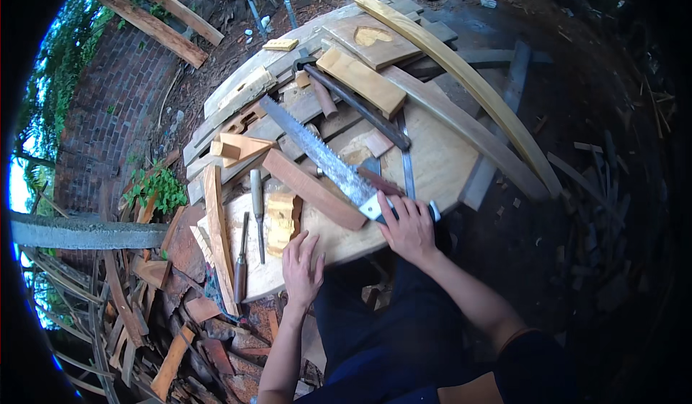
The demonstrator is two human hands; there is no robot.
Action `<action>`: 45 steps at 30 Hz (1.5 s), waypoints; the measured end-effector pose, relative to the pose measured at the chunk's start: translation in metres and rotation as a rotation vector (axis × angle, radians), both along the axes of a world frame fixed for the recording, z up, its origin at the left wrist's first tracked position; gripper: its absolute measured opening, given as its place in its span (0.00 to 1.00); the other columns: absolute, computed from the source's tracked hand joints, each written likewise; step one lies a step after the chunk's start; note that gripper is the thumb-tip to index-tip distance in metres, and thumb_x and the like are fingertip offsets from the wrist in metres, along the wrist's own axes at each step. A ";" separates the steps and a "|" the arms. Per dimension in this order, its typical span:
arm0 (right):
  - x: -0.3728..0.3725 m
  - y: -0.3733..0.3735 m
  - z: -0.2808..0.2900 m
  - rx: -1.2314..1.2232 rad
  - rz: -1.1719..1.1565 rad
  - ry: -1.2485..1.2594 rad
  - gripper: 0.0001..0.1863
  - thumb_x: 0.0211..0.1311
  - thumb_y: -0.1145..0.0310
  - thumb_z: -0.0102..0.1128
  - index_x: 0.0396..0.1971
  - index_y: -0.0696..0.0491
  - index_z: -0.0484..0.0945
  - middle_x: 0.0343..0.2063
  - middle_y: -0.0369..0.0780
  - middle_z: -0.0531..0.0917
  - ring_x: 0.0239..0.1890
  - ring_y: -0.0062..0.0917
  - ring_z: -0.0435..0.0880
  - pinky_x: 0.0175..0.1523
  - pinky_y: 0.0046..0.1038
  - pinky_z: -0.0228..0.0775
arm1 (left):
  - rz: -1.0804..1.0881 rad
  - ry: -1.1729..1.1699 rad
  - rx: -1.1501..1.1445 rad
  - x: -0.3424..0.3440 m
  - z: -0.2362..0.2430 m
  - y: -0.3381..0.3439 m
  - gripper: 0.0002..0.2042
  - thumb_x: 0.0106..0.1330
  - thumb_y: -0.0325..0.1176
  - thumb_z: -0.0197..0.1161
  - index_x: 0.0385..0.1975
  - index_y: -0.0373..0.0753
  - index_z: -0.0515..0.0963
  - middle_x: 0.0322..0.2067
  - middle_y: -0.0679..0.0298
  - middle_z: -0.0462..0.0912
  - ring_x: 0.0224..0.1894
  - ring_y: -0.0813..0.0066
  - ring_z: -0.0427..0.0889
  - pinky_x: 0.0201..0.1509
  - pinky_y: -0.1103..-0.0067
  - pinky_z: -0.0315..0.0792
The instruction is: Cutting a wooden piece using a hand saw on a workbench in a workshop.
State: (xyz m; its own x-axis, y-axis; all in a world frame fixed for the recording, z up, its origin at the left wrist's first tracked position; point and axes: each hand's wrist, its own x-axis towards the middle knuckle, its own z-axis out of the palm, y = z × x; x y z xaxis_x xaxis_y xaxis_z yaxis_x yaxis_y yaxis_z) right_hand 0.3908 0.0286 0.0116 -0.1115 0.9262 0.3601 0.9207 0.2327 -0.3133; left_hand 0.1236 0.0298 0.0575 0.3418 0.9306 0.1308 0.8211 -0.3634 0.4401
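Observation:
My right hand (pixel 409 227) is closed over the pale handle of a handsaw (pixel 317 148), at the near edge of a wooden worktop (pixel 425 166). The saw's blade lies slanting away to the far left, across other wood. My left hand (pixel 303 267) rests at the worktop's near edge, fingers apart and holding nothing. Just beyond its fingertips is a rough yellow wood block (pixel 283 224). A reddish-brown wood piece (pixel 313 188) lies between that block and the saw. To the left are a wood-handled chisel (pixel 257 202) and a thinner one with a dark handle (pixel 241 271).
Farther back lie a long dark metal bar (pixel 353 101), a thick wood block (pixel 360 80) and a board with a heart-shaped recess (pixel 371 36). A long curved strip (pixel 461 69) overhangs the right side. Scrap wood (pixel 173 361) litters the lower left, below a concrete beam (pixel 86 232).

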 end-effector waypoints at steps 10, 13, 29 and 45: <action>-0.001 0.008 0.008 -0.201 -0.002 0.026 0.37 0.55 0.55 0.67 0.65 0.49 0.70 0.51 0.41 0.75 0.51 0.32 0.75 0.56 0.39 0.66 | -0.079 -0.239 0.326 0.051 0.034 0.215 0.10 0.64 0.25 0.62 0.45 0.36 0.79 0.44 0.56 0.80 0.46 0.60 0.78 0.52 0.68 0.73; 0.001 0.013 0.012 -0.190 -0.002 0.097 0.36 0.52 0.58 0.69 0.63 0.51 0.72 0.49 0.43 0.76 0.49 0.35 0.75 0.53 0.42 0.66 | 0.179 -0.643 -0.034 0.061 0.028 0.340 0.10 0.71 0.34 0.60 0.43 0.33 0.75 0.38 0.64 0.78 0.40 0.79 0.75 0.47 0.80 0.71; -0.001 0.016 0.015 -0.294 -0.067 0.104 0.32 0.54 0.57 0.66 0.62 0.40 0.74 0.47 0.36 0.77 0.48 0.28 0.76 0.53 0.36 0.67 | 0.289 -0.136 0.012 0.069 -0.006 0.589 0.11 0.59 0.32 0.64 0.41 0.37 0.77 0.47 0.45 0.76 0.43 0.52 0.84 0.48 0.65 0.80; -0.010 0.008 -0.009 -0.055 -0.059 0.043 0.40 0.51 0.53 0.70 0.65 0.50 0.70 0.49 0.41 0.76 0.48 0.34 0.76 0.52 0.38 0.67 | 0.188 -0.755 -0.581 -0.041 0.102 0.182 0.27 0.67 0.29 0.62 0.66 0.34 0.66 0.56 0.54 0.77 0.53 0.69 0.81 0.59 0.76 0.74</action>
